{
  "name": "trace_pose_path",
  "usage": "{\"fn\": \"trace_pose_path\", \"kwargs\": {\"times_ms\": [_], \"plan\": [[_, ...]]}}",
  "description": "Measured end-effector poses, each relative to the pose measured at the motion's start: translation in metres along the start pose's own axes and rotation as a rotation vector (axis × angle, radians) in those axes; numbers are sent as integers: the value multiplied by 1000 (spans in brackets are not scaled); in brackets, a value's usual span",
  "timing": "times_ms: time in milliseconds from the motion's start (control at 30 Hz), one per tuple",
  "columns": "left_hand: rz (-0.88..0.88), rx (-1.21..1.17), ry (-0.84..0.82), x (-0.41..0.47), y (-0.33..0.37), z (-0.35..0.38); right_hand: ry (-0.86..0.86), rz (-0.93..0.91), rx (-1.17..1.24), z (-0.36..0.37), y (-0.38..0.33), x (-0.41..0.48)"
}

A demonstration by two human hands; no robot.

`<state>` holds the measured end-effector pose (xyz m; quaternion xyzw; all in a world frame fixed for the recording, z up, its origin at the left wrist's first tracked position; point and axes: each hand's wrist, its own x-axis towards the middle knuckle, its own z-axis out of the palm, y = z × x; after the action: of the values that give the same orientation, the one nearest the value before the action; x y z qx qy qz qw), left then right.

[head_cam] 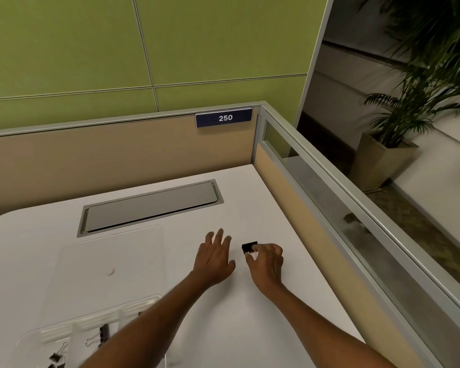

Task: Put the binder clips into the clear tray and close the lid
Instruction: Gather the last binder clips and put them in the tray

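1. The clear tray sits on the white table at the near left, and its dividers split it into several compartments.
2. Several binder clips lie in the tray's compartments, with more towards its near left corner.
3. The tray's lid is open and lies flat on the table just behind the tray. It carries a small pinkish mark.
4. The left forearm crosses over the tray's right side. The left hand is beyond and to the right of the tray, palm down low over the table, its fingers straight and slightly spread, holding nothing.
5. The right hand is further right of the tray, just beside the left hand but apart from it.
6. Its fingers pinch one black binder clip by the wire handles. The clip's black body points away from the tray's far side. Whether the clip touches the table cannot be told.
7. Beyond the tray's lid, a grey hatch is set into the table.
8. Further back from the tray stands a beige partition with a blue sign reading 250.
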<state>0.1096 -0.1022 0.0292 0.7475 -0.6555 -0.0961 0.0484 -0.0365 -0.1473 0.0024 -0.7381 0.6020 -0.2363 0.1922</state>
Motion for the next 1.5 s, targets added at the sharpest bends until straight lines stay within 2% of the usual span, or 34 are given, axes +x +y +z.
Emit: {"fn": "trace_pose_path", "kwargs": {"times_ms": [267,600,767,867,1067,1333,1500], "plan": [[-48,-18,-34,23,3,14,-139,16,-129,9,7,32],[-38,36,-50,28,-2,29,-217,-102,-364,25,4,42],[-26,61,-45,26,-6,29,-237,-76,-379,25,-2,43],[-40,44,-37,23,-9,27,-253,-20,-284,23,-8,43],[-92,19,25,6,-25,22,-305,174,139,16,-26,40],[-162,1,112,-32,-55,6,-401,155,553,9,-49,10],[-195,-25,165,-62,-77,-3,-477,152,679,6,-78,-14]]}}
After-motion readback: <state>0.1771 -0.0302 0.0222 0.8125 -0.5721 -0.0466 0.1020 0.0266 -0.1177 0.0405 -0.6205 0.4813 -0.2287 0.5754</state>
